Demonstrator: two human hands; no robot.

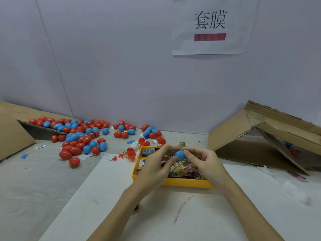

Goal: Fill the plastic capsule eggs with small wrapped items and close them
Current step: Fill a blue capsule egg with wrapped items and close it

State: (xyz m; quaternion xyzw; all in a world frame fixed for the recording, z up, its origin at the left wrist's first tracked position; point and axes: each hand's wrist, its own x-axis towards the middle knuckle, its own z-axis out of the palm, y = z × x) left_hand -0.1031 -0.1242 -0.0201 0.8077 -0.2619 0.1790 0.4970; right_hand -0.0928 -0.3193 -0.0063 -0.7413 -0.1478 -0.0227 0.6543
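I see the tray (171, 184) before me, eggs (78, 136) heaped behind-left, a box (260, 136) on its side right.

A white paper sheet (211, 26) on the wall bears the large black characters 套膜, with a red strip (210, 37) below whose print is too blurred to read.

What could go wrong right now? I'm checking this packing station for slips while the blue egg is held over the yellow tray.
1. The blue egg is pinched only by the fingertips of the left hand and right hand; it could slip into the yellow tray among the wrapped items.
2. Fingers hide its seam, so it may not be fully closed.
3. Loose eggs lie near the white sheet; a nudge could roll them.
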